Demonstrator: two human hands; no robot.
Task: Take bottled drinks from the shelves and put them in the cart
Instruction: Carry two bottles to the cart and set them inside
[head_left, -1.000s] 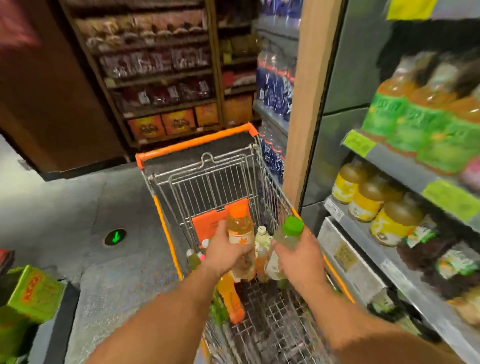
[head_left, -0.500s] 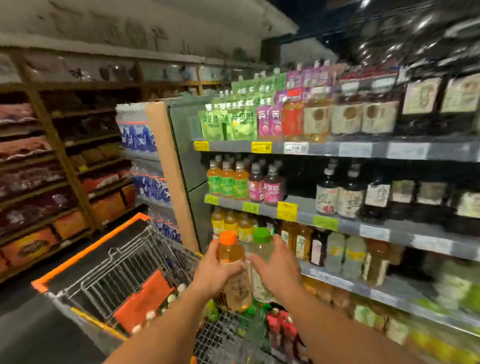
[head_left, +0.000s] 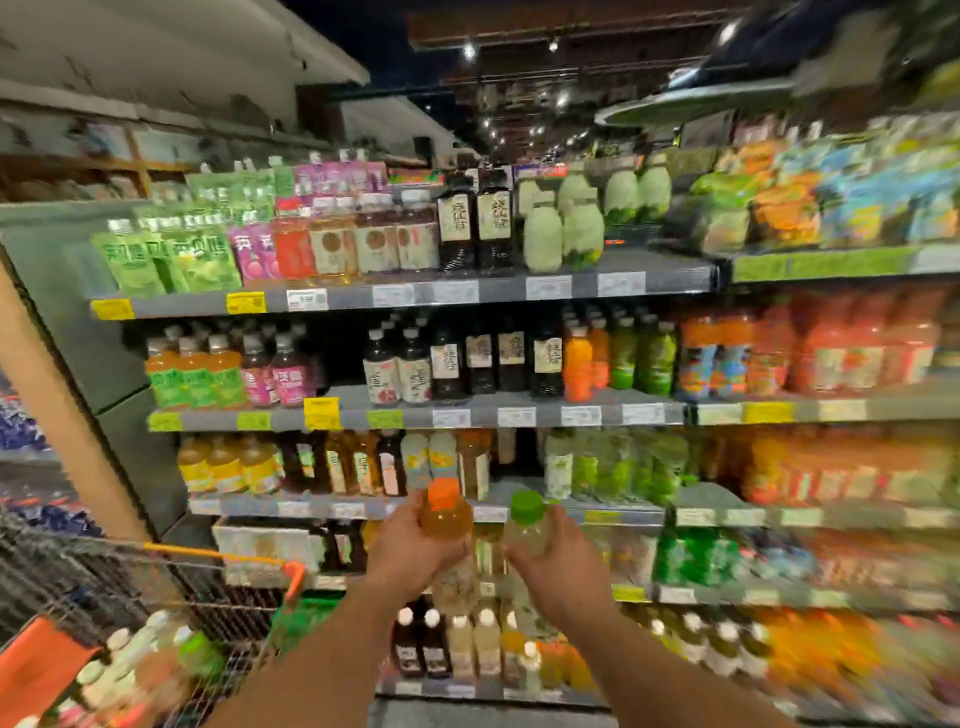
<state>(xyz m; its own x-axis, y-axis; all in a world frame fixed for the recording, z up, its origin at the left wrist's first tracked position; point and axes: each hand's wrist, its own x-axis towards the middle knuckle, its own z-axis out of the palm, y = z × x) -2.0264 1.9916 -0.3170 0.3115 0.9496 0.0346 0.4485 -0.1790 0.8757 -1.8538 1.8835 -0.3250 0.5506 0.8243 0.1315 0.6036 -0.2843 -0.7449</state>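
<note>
Two forearms reach forward toward the shelves (head_left: 405, 296) — left hand (head_left: 410, 551) wraps an orange-capped bottle (head_left: 447, 525), right hand (head_left: 558, 564) a green-capped bottle (head_left: 527, 525) — cart (head_left: 171, 582) near left.

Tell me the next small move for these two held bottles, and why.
Probably swing both down and left into the cart. The left hand grips the orange-capped bottle, the right hand the green-capped bottle; both are off the shelves, not yet in the cart.
</note>
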